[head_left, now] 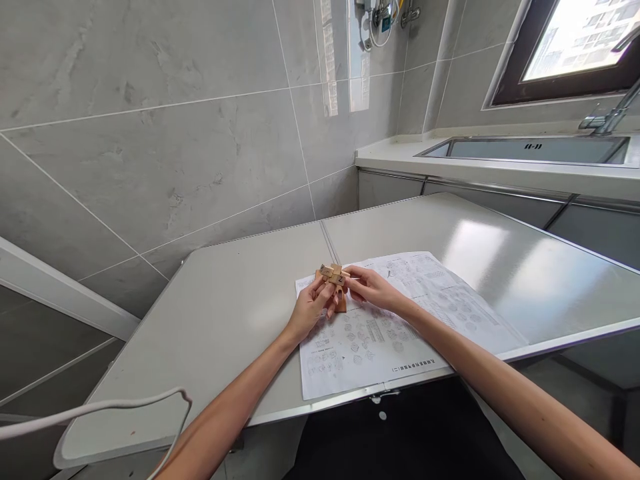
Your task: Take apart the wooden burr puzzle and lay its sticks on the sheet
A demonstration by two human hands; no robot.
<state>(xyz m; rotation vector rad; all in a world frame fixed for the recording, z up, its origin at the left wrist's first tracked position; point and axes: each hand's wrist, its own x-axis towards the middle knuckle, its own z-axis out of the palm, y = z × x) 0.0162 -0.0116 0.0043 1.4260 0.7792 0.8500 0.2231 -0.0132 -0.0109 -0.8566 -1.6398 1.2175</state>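
Note:
Both hands meet over a paper sheet, closed on a small wooden interlocking puzzle [336, 272] made of light and darker brown notched pieces. Dark letters mark some of its faces, one like a Z. My left hand [314, 301] grips it from the left with thumb and fingers. From the right, my right hand [369, 287] pinches the other side. A darker brown wooden piece [341, 304] shows just beneath, partly hidden by the fingers; I cannot tell whether it is joined on. Under the hands lies the printed instruction sheet [390, 340], covered with small diagrams.
The sheet rests on a pale folding table [240, 320] with a seam down its middle. A white cable [120, 404] crosses the front left corner. Tiled wall [200, 153] rises behind; a counter with a sink [520, 150] and faucet [607, 123] stands at the back right.

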